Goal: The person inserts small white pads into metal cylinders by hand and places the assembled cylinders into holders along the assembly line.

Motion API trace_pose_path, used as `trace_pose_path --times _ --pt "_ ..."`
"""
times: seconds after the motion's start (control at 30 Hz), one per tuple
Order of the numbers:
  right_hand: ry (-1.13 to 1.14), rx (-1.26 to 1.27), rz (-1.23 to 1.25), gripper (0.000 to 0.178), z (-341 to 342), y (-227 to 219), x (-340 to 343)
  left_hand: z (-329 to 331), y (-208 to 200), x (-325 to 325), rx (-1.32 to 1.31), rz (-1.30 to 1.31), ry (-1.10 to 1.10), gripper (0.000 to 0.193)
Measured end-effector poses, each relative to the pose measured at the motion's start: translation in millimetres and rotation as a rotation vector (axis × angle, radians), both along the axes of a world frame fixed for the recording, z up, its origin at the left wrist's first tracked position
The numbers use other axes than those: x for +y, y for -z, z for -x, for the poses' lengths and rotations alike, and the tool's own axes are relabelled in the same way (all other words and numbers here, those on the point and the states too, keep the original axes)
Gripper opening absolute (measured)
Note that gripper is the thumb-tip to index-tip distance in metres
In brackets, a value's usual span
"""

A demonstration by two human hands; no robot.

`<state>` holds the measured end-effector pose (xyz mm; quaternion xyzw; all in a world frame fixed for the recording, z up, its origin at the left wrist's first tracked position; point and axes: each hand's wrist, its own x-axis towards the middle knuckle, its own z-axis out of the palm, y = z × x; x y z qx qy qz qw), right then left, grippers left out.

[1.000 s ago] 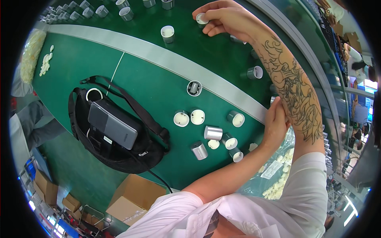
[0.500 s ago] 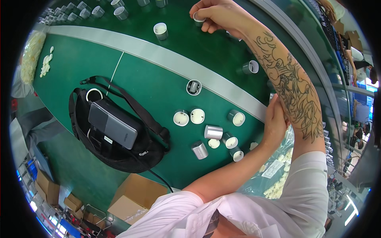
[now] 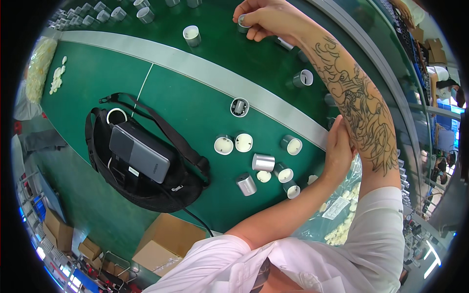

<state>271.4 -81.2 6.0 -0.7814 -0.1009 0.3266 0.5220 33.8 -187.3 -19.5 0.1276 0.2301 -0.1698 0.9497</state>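
Observation:
At the top of the view, my right hand (image 3: 261, 20) reaches over the dark green belt, thumb and fingers closed around a grey cylindrical cup (image 3: 243, 24). My left hand (image 3: 338, 152) is at the near edge of the belt, below my tattooed right forearm, which hides most of its fingers; whether it holds anything cannot be seen. Close to its fingertips, a cylinder on the belt partly shows. On the green table, left of that hand, are several grey cylinders, many with white round inserts (image 3: 244, 142). One open cylinder (image 3: 239, 107) with dark parts inside stands by the metal rail.
A black waist bag (image 3: 141, 161) with a grey power bank (image 3: 139, 154) lies on the table. More cups (image 3: 192, 35) stand along the belt, crowded at far left. White pieces fill a clear bag (image 3: 342, 219) beside my left arm. A cardboard box (image 3: 168, 241) is below the table edge.
Loose cups on the belt have shifted slightly left and away from me. Both hands stay in nearly the same place, the right one still holding its cup.

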Motion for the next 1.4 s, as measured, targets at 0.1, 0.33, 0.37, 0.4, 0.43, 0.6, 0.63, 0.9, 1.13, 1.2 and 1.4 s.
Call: trace_pose_path --times 0.1,0.33,0.37,0.4,0.43,0.6,0.63,0.9,1.13,1.2,1.4 --pt "0.035 -0.010 0.003 0.014 -0.4 1.1 3.7 -1.7 0.2 1.2 -0.005 0.005 -0.008 0.033" --pt "0.071 -0.062 -0.061 0.024 0.9 4.2 8.1 -2.9 -3.0 -0.7 -0.005 -0.031 0.013 0.036" --pt "0.046 -0.079 -0.067 0.026 2.8 1.4 8.4 -3.5 -0.4 -1.2 -0.007 -0.030 0.021 0.036" --pt "0.041 -0.076 -0.076 0.026 7.3 -3.3 12.2 -5.1 4.4 2.3 -0.043 -0.015 -0.009 0.035" --pt "0.079 -0.117 -0.153 0.029 12.1 -8.7 15.0 -5.1 8.1 6.1 -0.079 -0.001 -0.040 0.034" --pt "0.000 -0.519 0.288 0.049 2.0 -39.8 -37.2 0.7 6.9 -11.8 -0.152 -0.061 0.015 0.034" --pt "-0.118 -0.633 0.311 0.040 2.6 -28.1 -43.3 0.8 10.7 -9.7 -0.185 -0.093 0.021 0.034" --pt "-0.305 -0.976 0.535 0.037 22.4 10.8 -51.8 4.0 6.3 -3.9 -0.203 -0.119 0.018 0.037" --pt "-0.345 -0.790 0.522 0.047 33.1 -5.7 -36.7 3.8 6.8 -0.6 -0.211 -0.094 -0.020 0.038" --pt "-0.414 -0.967 0.482 0.050 36.5 -4.3 -38.8 3.1 5.1 0.6 -0.196 -0.065 -0.031 0.037" --pt "-0.130 -0.902 0.380 0.033 91.9 -64.2 -100.5 2.2 7.0 6.7 -0.211 -0.028 -0.114 0.023"
